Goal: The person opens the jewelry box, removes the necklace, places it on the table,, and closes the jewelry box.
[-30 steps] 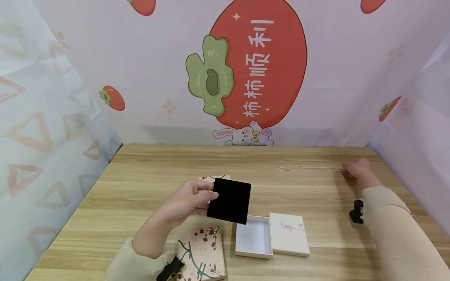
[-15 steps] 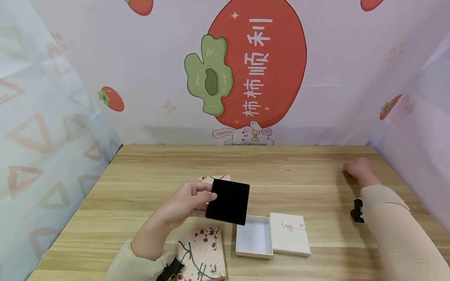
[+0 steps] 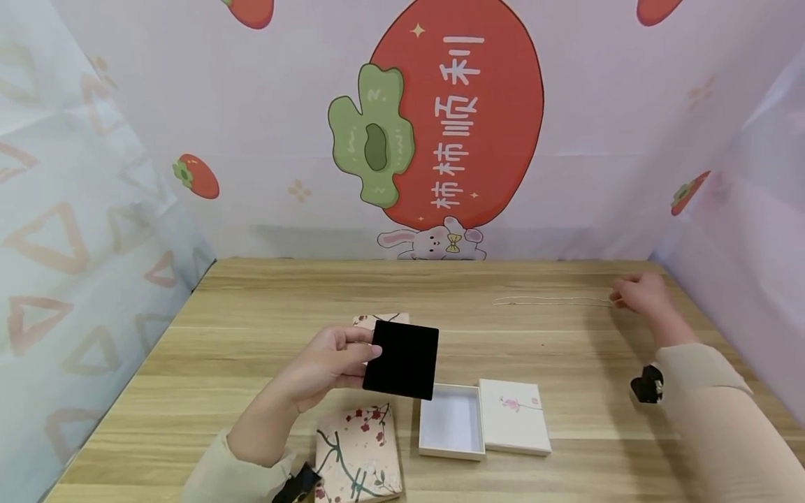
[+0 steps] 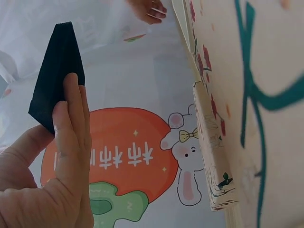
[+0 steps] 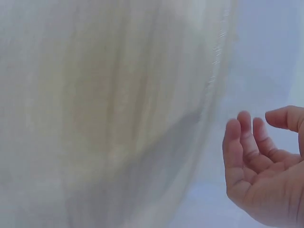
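In the head view my left hand pinches a flat black square pad, thumb on its face, holding it over the near middle of the table. The left wrist view catches the pad nearly edge-on between thumb and fingers. A thin pale necklace chain lies stretched in a long narrow loop at the back right. Beside the chain's right end is my right hand. In the right wrist view, that hand has loosely bent fingers, thumb apart, and nothing between them.
An open white box stands below the pad, with its white lid, printed with a pink flower, against its right side. A floral-patterned box lies at the front; another floral piece shows partly behind the pad. Printed cloth walls the table.
My right hand lifts slightly off the chain's right end, its fingers loosening, and the chain stays on the table. My left hand keeps holding the black pad, nearly still.
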